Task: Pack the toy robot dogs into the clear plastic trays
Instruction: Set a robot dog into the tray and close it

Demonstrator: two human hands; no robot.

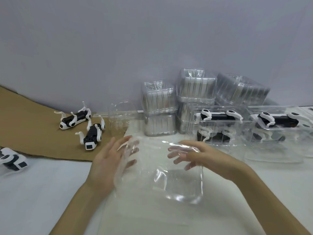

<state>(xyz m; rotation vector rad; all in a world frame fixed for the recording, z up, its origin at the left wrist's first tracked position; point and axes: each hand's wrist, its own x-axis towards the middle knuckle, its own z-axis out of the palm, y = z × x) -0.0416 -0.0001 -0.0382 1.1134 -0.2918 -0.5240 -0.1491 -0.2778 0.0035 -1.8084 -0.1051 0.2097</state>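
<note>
I hold an empty clear plastic tray (171, 180) above the white table, in the middle of the view. My left hand (106, 160) grips its left edge, thumb on the near side, fingers showing through the plastic. My right hand (205, 156) grips its upper right edge the same way. Two black-and-white toy robot dogs (75, 118) (92, 134) lie on their backs on brown cardboard (30, 126) to the left. A third dog (11, 158) lies at the left edge, partly cut off.
Stacks of empty clear trays (159, 107) (196, 87) (242, 90) stand against the back wall. Trays with dogs packed inside (218, 126) (277, 122) are piled at the right. A single clear tray (121, 114) stands upright behind the cardboard.
</note>
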